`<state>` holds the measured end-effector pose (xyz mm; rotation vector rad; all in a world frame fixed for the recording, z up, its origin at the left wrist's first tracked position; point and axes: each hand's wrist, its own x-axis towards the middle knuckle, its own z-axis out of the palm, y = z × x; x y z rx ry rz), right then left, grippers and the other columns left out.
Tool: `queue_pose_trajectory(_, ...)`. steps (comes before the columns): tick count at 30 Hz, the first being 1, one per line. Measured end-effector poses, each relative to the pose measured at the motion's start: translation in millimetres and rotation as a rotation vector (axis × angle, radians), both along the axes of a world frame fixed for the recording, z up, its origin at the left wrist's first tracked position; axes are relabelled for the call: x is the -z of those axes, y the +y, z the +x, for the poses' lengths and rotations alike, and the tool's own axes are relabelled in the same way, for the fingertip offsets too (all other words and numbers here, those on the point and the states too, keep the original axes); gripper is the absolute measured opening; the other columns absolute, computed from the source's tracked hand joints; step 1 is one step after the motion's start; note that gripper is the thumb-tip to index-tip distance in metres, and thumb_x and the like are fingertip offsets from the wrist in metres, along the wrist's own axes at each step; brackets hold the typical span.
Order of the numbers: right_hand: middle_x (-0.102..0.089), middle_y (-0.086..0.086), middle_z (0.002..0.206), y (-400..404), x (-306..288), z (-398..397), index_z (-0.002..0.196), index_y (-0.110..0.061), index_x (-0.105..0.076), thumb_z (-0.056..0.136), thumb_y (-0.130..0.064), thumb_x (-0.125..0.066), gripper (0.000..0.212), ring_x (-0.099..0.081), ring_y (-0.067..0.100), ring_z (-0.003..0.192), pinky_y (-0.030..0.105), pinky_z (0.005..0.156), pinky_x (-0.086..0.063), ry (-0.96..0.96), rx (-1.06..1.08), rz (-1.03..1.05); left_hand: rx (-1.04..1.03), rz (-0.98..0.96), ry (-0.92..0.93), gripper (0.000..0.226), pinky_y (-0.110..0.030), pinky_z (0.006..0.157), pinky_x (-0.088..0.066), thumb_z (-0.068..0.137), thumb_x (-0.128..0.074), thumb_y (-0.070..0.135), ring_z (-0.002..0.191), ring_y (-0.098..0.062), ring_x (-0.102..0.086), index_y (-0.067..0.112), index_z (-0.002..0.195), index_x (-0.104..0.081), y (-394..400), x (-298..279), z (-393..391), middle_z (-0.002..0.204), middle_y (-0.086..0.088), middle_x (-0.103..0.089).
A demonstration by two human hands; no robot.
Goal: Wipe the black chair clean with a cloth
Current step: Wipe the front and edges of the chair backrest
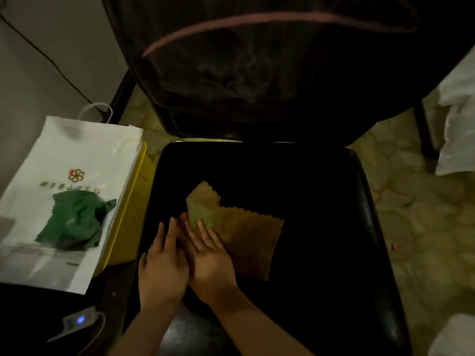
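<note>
1. Black vinyl fills our near view: the chair seat (321, 201) spreads out under us, glossy along its 3 o'clock edge.
2. We see the left hand (162, 265) flat on the seat at about 7 o'clock from the seat's middle, fingers straight and close together, gripping nothing.
3. Right beside it, touching along the inner edge, the right hand (212, 263) lies palm down, fingers straight and slightly spread, pressing on the cloth (246, 237) rather than clutching it.
4. That cloth is tan with zigzag edges, lying on the seat just left of centre. Its corner towards 11 o'clock is folded up and shows a greenish face right at our right fingertips; the rest stretches flat towards 3 o'clock.
5. At 9 o'clock of the seat we spot a white paper bag (64, 191) lying on a yellow tray (128, 217), with a crumpled green bag (74, 222) on top of it.
6. Down at 8 o'clock, a small controller with a blue light (77, 320) sits on a dark surface.
7. Further off at 12 o'clock rises the chair backrest (270, 73), dark, with a pinkish stripe curving across it.
8. Far at 10 o'clock, a black cable (46, 56) runs down the pale wall; at 3 o'clock, white fabric (457, 124) hangs over the patterned floor.
</note>
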<state>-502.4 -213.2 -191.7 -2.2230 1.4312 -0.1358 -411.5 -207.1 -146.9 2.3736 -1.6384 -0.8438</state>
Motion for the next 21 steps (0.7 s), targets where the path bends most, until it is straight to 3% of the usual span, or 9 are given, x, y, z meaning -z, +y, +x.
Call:
queue_pose_trajectory(4,-0.048,-0.006,0.140,0.5,-9.8,-41.0,0.132,-0.032,-0.048,0.099,-0.043,-0.020,0.045,-0.050,0.019,0.124,0.031,0.100,-0.041,-0.030,-0.320,-0.082,-0.080,-0.049,0.144,0.059,-0.046,0.099,-0.040,0.090,-0.036,0.042,0.129,-0.036,-0.040,0.016,0.143,-0.033,-10.1,-0.7,13.8,0.142,-0.016,-0.043)
queue_pose_trajectory(5,-0.050,-0.004,0.139,-3.8,-14.2,-53.6,0.130,-0.034,-0.048,0.099,-0.045,-0.016,0.046,-0.054,0.018,0.119,0.031,0.095,-0.045,-0.024,-0.277,-0.134,-0.072,-0.020,0.160,0.059,-0.045,0.098,-0.041,0.090,-0.038,0.046,0.127,-0.036,-0.042,0.016,0.141,-0.038,-14.5,1.9,11.2,0.137,-0.017,-0.048)
queue_pose_trajectory(7,-0.054,-0.001,0.134,-13.7,-22.7,-73.6,0.129,-0.031,-0.049,0.099,-0.045,-0.014,0.048,-0.059,0.020,0.111,0.031,0.087,-0.050,0.009,0.012,-0.151,-0.086,0.067,0.221,0.062,-0.042,0.094,-0.044,0.087,-0.043,0.055,0.121,-0.035,-0.047,0.017,0.136,-0.042,-26.1,4.2,3.6,0.128,-0.014,-0.056)
queue_pose_trajectory(10,-0.060,0.008,0.122,-23.5,-40.3,-76.0,0.130,-0.019,-0.051,0.095,-0.045,-0.036,0.046,-0.064,0.028,0.102,0.035,0.075,-0.056,0.146,0.518,-0.086,-0.171,0.211,0.430,0.054,-0.035,0.084,-0.044,0.088,-0.053,0.046,0.114,-0.033,-0.053,0.016,0.131,-0.043,-44.1,0.8,-6.8,0.115,-0.010,-0.059)
queue_pose_trajectory(11,-0.055,0.009,0.126,-27.5,-44.2,-72.9,0.135,-0.017,-0.045,0.093,-0.044,-0.044,0.050,-0.060,0.029,0.109,0.035,0.080,-0.053,0.219,0.593,0.012,-0.161,0.225,0.462,0.044,-0.034,0.083,-0.044,0.089,-0.054,0.040,0.111,-0.032,-0.055,0.016,0.125,-0.049,-48.6,-1.7,-10.0,0.111,-0.009,-0.060)
queue_pose_trajectory(13,-0.041,0.003,0.138,-34.7,-50.4,-64.8,0.143,-0.023,-0.030,0.096,-0.038,-0.045,0.052,-0.043,0.023,0.126,0.035,0.098,-0.039,0.275,0.590,0.236,-0.094,0.206,0.427,0.028,-0.034,0.086,-0.046,0.091,-0.053,0.034,0.106,-0.030,-0.057,0.017,0.113,-0.058,-54.9,-9.6,-16.9,0.110,-0.010,-0.063)
queue_pose_trajectory(14,-0.040,-0.001,0.138,-37.5,-51.0,-63.1,0.141,-0.025,-0.030,0.097,-0.034,-0.044,0.047,-0.039,0.020,0.128,0.033,0.102,-0.034,0.257,0.591,0.245,-0.063,0.190,0.396,0.025,-0.036,0.088,-0.046,0.092,-0.051,0.033,0.105,-0.030,-0.058,0.018,0.111,-0.059,-56.8,-15.2,-20.9,0.111,-0.010,-0.063)
queue_pose_trajectory(18,-0.048,0.000,0.125,-47.9,-75.5,-69.3,0.125,-0.024,-0.046,0.098,-0.031,-0.043,0.028,-0.049,0.020,0.115,0.033,0.095,-0.039,0.065,0.693,0.187,-0.030,-0.033,0.255,0.022,-0.041,0.083,-0.049,0.093,-0.047,0.028,0.099,-0.028,-0.060,0.018,0.111,-0.056,-61.6,-48.9,-36.5,0.103,-0.009,-0.063)
queue_pose_trajectory(21,-0.047,0.003,0.120,-58.5,-119.7,-96.4,0.120,-0.023,-0.047,0.094,-0.029,-0.048,0.027,-0.053,0.023,0.106,0.034,0.085,-0.046,-0.101,0.869,0.179,-0.062,-0.236,0.191,0.016,-0.039,0.076,-0.050,0.093,-0.047,0.024,0.088,-0.028,-0.063,0.017,0.105,-0.054,-69.3,-94.8,-55.8,0.092,-0.007,-0.065)
